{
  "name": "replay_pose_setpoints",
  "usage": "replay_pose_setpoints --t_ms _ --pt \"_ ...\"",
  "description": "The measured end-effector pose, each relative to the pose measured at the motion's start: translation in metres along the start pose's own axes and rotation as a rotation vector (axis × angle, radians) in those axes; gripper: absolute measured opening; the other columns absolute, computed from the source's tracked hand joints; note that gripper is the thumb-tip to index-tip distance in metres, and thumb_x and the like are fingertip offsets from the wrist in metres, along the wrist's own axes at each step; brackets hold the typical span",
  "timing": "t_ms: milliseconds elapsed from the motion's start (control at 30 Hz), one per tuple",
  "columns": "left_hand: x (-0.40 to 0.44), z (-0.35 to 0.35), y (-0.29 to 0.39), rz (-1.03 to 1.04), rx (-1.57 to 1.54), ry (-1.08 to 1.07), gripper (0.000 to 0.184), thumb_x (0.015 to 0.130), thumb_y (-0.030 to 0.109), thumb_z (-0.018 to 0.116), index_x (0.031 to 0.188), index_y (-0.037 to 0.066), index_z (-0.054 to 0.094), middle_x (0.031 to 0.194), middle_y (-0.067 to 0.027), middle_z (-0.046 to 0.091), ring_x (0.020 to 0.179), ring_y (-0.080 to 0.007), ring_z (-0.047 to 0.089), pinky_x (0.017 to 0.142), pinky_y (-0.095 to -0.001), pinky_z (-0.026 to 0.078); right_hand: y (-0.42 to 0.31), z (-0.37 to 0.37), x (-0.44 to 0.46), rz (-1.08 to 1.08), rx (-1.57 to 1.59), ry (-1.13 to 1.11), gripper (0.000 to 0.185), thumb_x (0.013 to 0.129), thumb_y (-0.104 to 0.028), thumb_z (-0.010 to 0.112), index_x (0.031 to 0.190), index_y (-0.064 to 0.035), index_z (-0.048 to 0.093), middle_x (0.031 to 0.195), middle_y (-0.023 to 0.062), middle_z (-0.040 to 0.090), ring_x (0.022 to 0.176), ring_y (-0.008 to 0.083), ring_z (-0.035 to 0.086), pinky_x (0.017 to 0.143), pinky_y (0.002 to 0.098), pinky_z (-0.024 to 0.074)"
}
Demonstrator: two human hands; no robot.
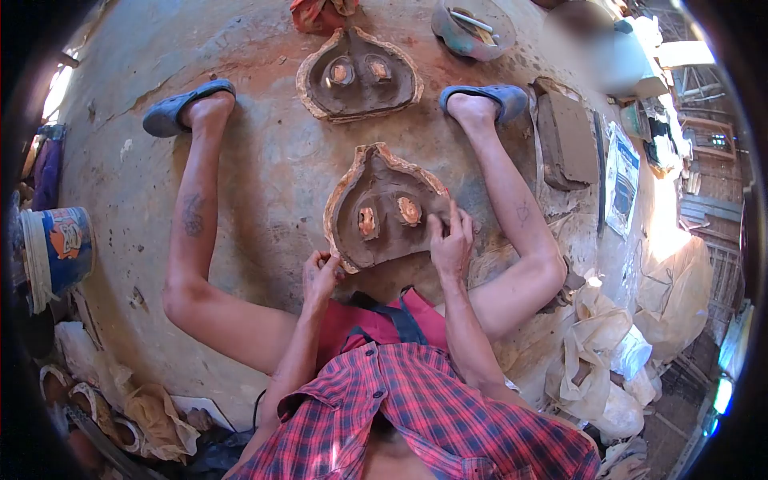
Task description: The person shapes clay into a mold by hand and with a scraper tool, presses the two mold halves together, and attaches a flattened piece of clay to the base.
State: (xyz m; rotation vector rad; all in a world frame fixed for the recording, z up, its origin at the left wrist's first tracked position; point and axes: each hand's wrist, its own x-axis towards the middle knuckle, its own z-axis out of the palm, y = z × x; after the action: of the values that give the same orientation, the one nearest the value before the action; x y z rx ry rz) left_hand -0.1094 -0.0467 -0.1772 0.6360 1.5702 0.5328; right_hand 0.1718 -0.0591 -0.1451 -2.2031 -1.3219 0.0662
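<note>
Between my knees on the floor lies a clay-lined mould (384, 249) with a pale, rough rim, a pointed top and two orange-brown oval pieces set in the grey clay. My left hand (322, 274) is closed on its lower left corner. At the right side, my right hand (453, 244) touches the clay and rim with its fingers apart, the index stretched upward; some fingertips are hard to make out. Farther off, between my feet, sits a similar clay-lined mould (364, 98) with two oval pieces in it.
A basin (474, 32) with sticks stands at the far right, near a red cloth or bag (320, 14). Dark clay blocks (566, 140) lie beyond my right foot. To the left is a blue-and-white bucket (60, 248). Crumpled plastic bags (596, 336) lie at right. A blurred person (580, 44) is behind.
</note>
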Motion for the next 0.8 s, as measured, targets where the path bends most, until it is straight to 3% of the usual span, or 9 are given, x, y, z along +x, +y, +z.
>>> replay_pose_setpoints --t_ms 67,167,233,267,333,533,667,733,800 --pt "0.006 -0.002 -0.001 0.02 0.042 -0.014 0.032 0.101 0.03 0.07 0.114 0.001 0.07 0.086 -0.0062 0.071 0.062 -0.0106 0.062 0.058 -0.0288 0.051 -0.01 -0.003 0.012 -0.078 -0.024 -0.072 0.043 0.094 -0.024 0.076 0.131 -0.001 0.07 0.124 0.0195 0.066 0.116 0.0376 0.063 0.102 0.0479 0.0501" --pt "0.015 -0.004 0.008 0.059 -0.016 0.008 0.042 0.103 0.034 0.067 0.13 0.003 0.069 0.087 -0.0057 0.072 0.062 -0.0109 0.062 0.057 -0.0289 0.051 -0.024 0.007 0.05 -0.132 -0.097 0.103 0.041 0.095 -0.027 0.074 0.127 -0.0015 0.073 0.132 0.0195 0.064 0.123 0.0386 0.06 0.105 0.0503 0.0481" --pt "0.028 -0.004 0.003 0.056 -0.01 -0.011 0.044 0.103 0.035 0.066 0.136 0.005 0.068 0.089 -0.0054 0.073 0.062 -0.011 0.062 0.057 -0.0289 0.051 -0.036 0.028 0.086 -0.138 0.121 -0.223 0.042 0.098 -0.029 0.069 0.133 -0.0068 0.071 0.142 0.0166 0.06 0.129 0.0392 0.056 0.108 0.0521 0.0463" --pt "0.034 -0.004 -0.001 0.053 0.004 -0.037 0.047 0.104 0.036 0.064 0.141 0.007 0.066 0.092 -0.0051 0.073 0.061 -0.0111 0.063 0.057 -0.0289 0.051 -0.047 0.04 0.099 -0.148 0.126 -0.223 0.042 0.098 -0.029 0.069 0.133 -0.0068 0.071 0.142 0.0166 0.06 0.129 0.0392 0.056 0.108 0.0521 0.0463" --pt "0.039 -0.005 -0.009 0.073 -0.016 -0.047 0.046 0.105 0.035 0.064 0.14 0.006 0.067 0.096 -0.0057 0.074 0.064 -0.0115 0.063 0.058 -0.0291 0.051 -0.072 0.066 0.114 -0.354 0.027 -0.411 0.043 0.099 -0.029 0.065 0.139 -0.0145 0.067 0.147 0.0122 0.057 0.134 0.0397 0.053 0.107 0.0562 0.0453" --pt "0.051 -0.003 -0.031 0.206 -0.031 -0.048 0.044 0.106 0.031 0.062 0.14 0.004 0.067 0.109 -0.0091 0.076 0.073 -0.012 0.065 0.065 -0.0294 0.053 -0.086 0.101 0.134 -0.469 -0.252 -0.724 0.049 0.099 -0.031 0.064 0.147 -0.0221 0.061 0.153 0.0107 0.052 0.14 0.0398 0.047 0.105 0.0646 0.0432" --pt "0.034 -0.006 -0.007 0.146 -0.043 -0.116 0.044 0.106 0.029 0.062 0.139 0.001 0.066 0.109 -0.0099 0.076 0.08 -0.0129 0.067 0.072 -0.0299 0.054 -0.078 0.101 0.113 -0.604 -0.425 -0.619 0.055 0.1 -0.028 0.062 0.154 -0.0226 0.054 0.164 0.0122 0.04 0.149 0.045 0.036 0.11 0.0699 0.0388" --pt "0.035 -0.007 -0.004 0.125 -0.007 -0.108 0.043 0.106 0.029 0.062 0.138 0.001 0.067 0.108 -0.01 0.076 0.084 -0.0137 0.068 0.075 -0.0304 0.055 -0.078 0.101 0.106 -0.645 -0.54 -0.585 0.06 0.098 -0.025 0.06 0.157 -0.019 0.05 0.173 0.0115 0.026 0.156 0.05 0.022 0.115 0.0749 0.0308" --pt "0.034 -0.007 0.0 0.114 0.034 -0.107 0.042 0.106 0.028 0.061 0.137 0.0 0.067 0.107 -0.0102 0.077 0.088 -0.0146 0.069 0.078 -0.031 0.055 -0.088 0.11 0.102 -0.641 -0.618 -0.592 0.061 0.097 -0.025 0.058 0.157 -0.0149 0.049 0.175 0.0113 0.022 0.158 0.0502 0.018 0.118 0.0753 0.0274"
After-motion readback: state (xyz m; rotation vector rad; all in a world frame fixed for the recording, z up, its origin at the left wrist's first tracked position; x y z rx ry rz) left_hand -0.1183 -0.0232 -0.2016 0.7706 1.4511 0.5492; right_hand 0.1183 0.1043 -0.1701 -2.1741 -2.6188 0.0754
